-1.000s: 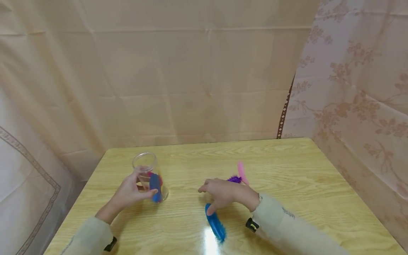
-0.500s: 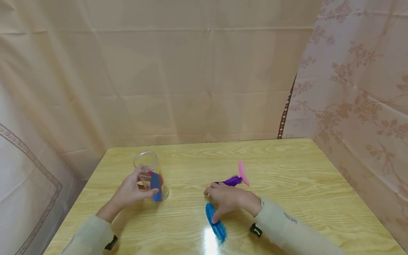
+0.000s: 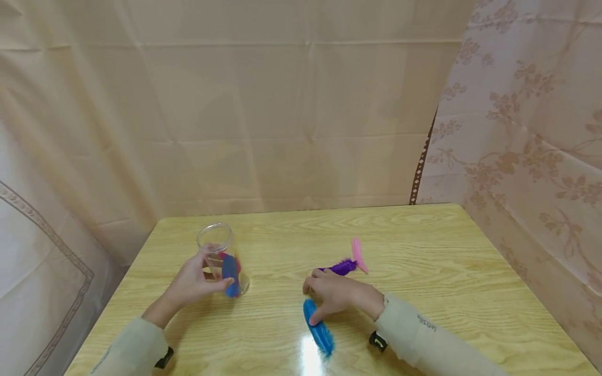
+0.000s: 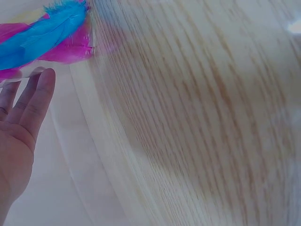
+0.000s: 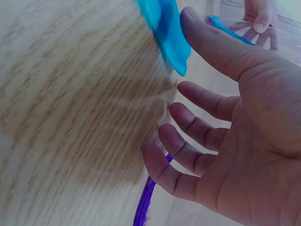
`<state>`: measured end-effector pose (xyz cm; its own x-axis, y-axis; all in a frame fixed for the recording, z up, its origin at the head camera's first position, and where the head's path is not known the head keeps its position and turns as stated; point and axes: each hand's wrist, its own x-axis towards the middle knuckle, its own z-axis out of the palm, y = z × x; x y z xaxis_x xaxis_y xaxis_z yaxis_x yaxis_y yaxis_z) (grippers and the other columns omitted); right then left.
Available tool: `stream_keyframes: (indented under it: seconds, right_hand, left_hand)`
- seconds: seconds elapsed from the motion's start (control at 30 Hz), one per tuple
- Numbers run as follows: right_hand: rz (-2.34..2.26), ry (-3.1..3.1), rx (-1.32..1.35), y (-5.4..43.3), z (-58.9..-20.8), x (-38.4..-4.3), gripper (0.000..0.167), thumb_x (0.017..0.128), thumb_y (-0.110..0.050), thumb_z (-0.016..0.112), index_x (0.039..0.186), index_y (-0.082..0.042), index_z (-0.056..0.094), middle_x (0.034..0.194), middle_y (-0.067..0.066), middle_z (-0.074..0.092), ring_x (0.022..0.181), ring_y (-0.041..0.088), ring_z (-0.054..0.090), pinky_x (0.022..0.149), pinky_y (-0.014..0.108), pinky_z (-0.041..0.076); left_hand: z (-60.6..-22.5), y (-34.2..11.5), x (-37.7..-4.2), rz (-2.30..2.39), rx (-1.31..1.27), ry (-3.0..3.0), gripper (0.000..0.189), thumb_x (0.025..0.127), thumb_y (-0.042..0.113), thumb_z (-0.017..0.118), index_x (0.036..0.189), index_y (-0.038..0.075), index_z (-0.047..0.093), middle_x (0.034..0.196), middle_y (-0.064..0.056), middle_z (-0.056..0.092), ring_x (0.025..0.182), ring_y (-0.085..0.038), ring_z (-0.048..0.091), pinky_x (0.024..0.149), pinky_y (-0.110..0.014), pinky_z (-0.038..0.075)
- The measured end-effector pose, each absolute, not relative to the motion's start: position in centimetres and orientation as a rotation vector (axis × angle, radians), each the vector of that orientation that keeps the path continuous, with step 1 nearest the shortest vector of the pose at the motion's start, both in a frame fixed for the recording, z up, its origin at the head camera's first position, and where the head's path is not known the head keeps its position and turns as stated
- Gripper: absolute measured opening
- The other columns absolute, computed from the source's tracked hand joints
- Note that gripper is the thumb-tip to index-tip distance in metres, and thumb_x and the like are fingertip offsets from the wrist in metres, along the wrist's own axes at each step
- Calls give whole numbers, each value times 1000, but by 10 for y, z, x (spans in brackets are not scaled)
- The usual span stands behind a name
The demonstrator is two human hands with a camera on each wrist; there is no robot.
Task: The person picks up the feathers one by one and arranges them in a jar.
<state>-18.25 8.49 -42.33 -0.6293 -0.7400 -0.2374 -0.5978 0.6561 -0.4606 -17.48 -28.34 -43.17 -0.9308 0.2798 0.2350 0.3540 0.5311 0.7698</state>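
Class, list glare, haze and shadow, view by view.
Head: white glare on the yellow wood-grain table, near the bright blue feather; left wrist: pale haze, a bright spot at upper right; right wrist: shadow on the table beside the bare right hand.

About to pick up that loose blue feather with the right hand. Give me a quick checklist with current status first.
1. Jar held by the left hand: ok.
2. Jar mouth uncovered: ok, the rim is in plain view.
3. Right hand at the loose blue feather: ok, it reaches over it in the head view.
4. Right hand gripping that feather: not ok, it has not closed around it.
5. Right hand free of the purple feather: cannot tell, they overlap in view.
6. Loose pink feather away from the right hand: ok, it lies beyond.
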Motion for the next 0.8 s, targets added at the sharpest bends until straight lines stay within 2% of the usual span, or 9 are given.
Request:
stream_keyframes:
  seconds: [0.67, 0.8]
  right_hand:
    - [-556, 2486, -1107, 86, -439, -188, 41, 82, -36, 86, 110, -16, 64, 103, -8, 50, 91, 8, 45, 84, 25, 43]
    - [-574, 2471, -1098, 86, -440, -188, 39, 82, -35, 86, 110, -18, 65, 103, -9, 50, 91, 8, 44, 83, 24, 42]
  left_hand:
    - [-430, -283, -174, -1370, -579, -2668, 70, 78, 14, 89, 134, 12, 47, 118, -18, 63, 96, -28, 67, 72, -29, 59]
    - [-430, -283, -174, -1355, -575, -2673, 71, 78, 13, 89, 135, 9, 46, 118, -19, 63, 96, -28, 67, 71, -31, 60]
